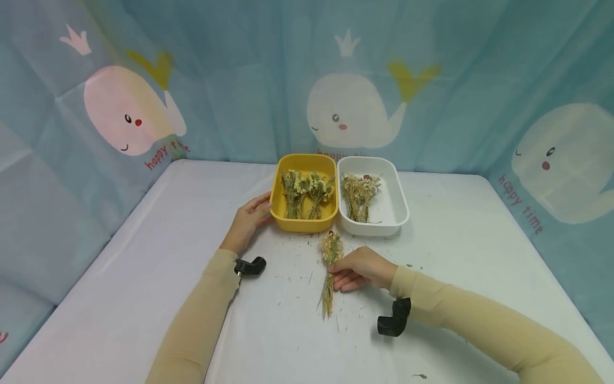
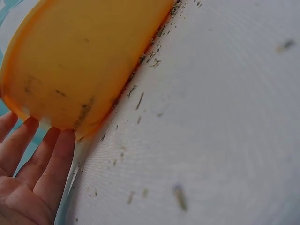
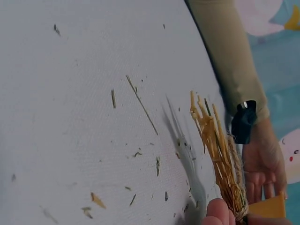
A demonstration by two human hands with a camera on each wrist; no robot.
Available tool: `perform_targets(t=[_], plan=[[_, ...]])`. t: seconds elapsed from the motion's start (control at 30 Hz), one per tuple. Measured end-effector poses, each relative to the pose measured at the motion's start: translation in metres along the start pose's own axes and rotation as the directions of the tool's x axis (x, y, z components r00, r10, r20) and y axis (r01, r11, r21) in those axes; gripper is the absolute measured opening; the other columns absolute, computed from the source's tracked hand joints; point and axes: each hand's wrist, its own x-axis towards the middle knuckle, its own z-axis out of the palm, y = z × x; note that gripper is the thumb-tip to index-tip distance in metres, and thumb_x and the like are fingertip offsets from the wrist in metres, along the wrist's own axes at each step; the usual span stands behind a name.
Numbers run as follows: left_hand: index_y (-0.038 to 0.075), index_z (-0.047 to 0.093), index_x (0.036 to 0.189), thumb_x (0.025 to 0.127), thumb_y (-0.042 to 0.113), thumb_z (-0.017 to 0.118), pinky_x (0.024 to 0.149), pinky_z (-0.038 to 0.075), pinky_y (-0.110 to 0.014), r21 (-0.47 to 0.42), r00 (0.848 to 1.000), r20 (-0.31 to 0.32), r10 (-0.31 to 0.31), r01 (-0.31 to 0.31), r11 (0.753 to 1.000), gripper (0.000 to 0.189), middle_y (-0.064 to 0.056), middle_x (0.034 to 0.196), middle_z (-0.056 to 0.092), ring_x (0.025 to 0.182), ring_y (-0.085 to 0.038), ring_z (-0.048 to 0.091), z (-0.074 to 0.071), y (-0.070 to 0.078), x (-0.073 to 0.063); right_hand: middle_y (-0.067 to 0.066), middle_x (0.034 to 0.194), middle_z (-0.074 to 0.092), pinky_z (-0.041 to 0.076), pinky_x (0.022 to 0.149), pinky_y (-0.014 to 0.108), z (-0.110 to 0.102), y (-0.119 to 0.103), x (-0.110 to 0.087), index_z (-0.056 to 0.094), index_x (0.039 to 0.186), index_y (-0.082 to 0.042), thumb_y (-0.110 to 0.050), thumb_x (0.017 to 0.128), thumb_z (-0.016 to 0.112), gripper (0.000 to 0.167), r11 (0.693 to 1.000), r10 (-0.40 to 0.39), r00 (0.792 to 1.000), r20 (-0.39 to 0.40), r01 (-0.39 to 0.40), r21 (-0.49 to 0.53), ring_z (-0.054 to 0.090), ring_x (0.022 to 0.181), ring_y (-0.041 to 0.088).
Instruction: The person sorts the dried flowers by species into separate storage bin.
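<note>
My right hand [image 1: 365, 268] pinches a small bunch of dried flowers [image 1: 331, 248] by its stems, in front of the two bins. Pale blooms with a dark red one top the bunch, and in the right wrist view twine wraps its stems [image 3: 220, 164]. Against the left side of a yellow bin [image 1: 303, 226] rest the extended fingers of my left hand [image 1: 245, 223]; the left wrist view shows the fingertips [image 2: 65, 138] at its wall. Inside that bin lie yellow dried-flower bunches [image 1: 307, 192].
Right beside the yellow bin stands a white bin [image 1: 395, 194] with pale dried-flower bunches [image 1: 360, 194] in its left part. Bits of stem and leaf [image 3: 143, 105] litter the white table [image 1: 120, 309]. A whale-print curtain [image 1: 230, 96] surrounds the table's back and sides.
</note>
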Motion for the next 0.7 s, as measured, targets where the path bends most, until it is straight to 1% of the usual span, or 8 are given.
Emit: perform_targets(t=[0.07, 0.17, 0.3, 0.4, 0.47, 0.6, 0.7], plan=[[0.018, 0.042, 0.152, 0.103, 0.027, 0.056, 0.108, 0.051, -0.029, 0.003, 1.0, -0.008, 0.002, -0.002, 1.0, 0.052, -0.007, 0.155, 0.045, 0.142, -0.021, 0.046, 0.0, 0.0, 0.001, 0.01, 0.071, 0.075, 0.063, 0.06, 0.024, -0.001, 0.0, -0.002, 0.074, 0.096, 0.006, -0.013, 0.088, 0.072, 0.021, 1.0, -0.007, 1.0, 0.003, 0.007, -0.004, 0.072, 0.059, 0.012], [0.016, 0.041, 0.153, 0.103, 0.027, 0.056, 0.108, 0.051, -0.029, 0.004, 1.0, -0.002, 0.001, -0.001, 1.0, 0.053, -0.008, 0.156, 0.044, 0.142, -0.022, 0.045, 0.0, 0.0, 0.002, 0.011, 0.071, 0.075, 0.063, 0.06, 0.023, -0.001, 0.001, -0.004, 0.074, 0.096, 0.006, -0.013, 0.088, 0.072, 0.021, 1.0, -0.012, 1.0, 0.004, 0.012, -0.008, 0.071, 0.059, 0.011], [0.015, 0.042, 0.152, 0.102, 0.028, 0.057, 0.106, 0.052, -0.026, 0.003, 1.0, 0.004, 0.002, -0.002, 1.0, 0.054, -0.007, 0.156, 0.044, 0.142, -0.022, 0.046, -0.002, 0.002, 0.003, 0.011, 0.071, 0.075, 0.063, 0.061, 0.023, 0.0, 0.002, -0.008, 0.073, 0.096, 0.007, -0.013, 0.088, 0.073, 0.021, 1.0, -0.016, 1.0, 0.009, 0.016, 0.004, 0.071, 0.059, 0.011], [0.017, 0.044, 0.151, 0.102, 0.029, 0.058, 0.105, 0.052, -0.025, 0.011, 1.0, -0.01, -0.005, 0.005, 1.0, 0.053, -0.005, 0.155, 0.047, 0.141, -0.02, 0.047, -0.004, 0.003, 0.003, 0.011, 0.071, 0.075, 0.063, 0.062, 0.024, 0.001, 0.004, -0.011, 0.073, 0.095, 0.006, -0.014, 0.088, 0.073, 0.021, 1.0, -0.02, 1.0, 0.019, 0.02, 0.009, 0.072, 0.06, 0.011], [0.017, 0.043, 0.152, 0.102, 0.029, 0.057, 0.105, 0.052, -0.026, 0.016, 1.0, -0.007, -0.018, 0.018, 1.0, 0.053, -0.005, 0.155, 0.046, 0.141, -0.02, 0.047, -0.004, 0.003, 0.001, 0.011, 0.071, 0.075, 0.063, 0.062, 0.024, 0.001, 0.006, -0.014, 0.073, 0.095, 0.006, -0.014, 0.087, 0.073, 0.022, 1.0, -0.026, 0.999, 0.03, 0.026, 0.007, 0.072, 0.06, 0.011], [0.017, 0.041, 0.153, 0.103, 0.026, 0.056, 0.105, 0.052, -0.026, -0.004, 0.999, 0.0, -0.045, 0.045, 0.999, 0.053, -0.005, 0.156, 0.045, 0.141, -0.021, 0.047, -0.002, 0.001, 0.0, 0.01, 0.072, 0.075, 0.063, 0.062, 0.024, 0.0, 0.009, -0.02, 0.073, 0.096, 0.007, -0.014, 0.088, 0.073, 0.022, 0.999, -0.046, 0.997, 0.064, 0.047, -0.003, 0.072, 0.061, 0.012], [0.016, 0.042, 0.152, 0.103, 0.024, 0.056, 0.102, 0.054, -0.025, -0.024, 1.0, 0.001, -0.03, 0.03, 0.999, 0.052, -0.006, 0.155, 0.046, 0.141, -0.022, 0.048, 0.001, 0.002, 0.002, 0.01, 0.074, 0.075, 0.063, 0.062, 0.024, -0.003, 0.007, -0.024, 0.073, 0.096, 0.007, -0.015, 0.088, 0.073, 0.023, 0.997, -0.073, 0.994, 0.083, 0.075, -0.02, 0.073, 0.063, 0.012]])
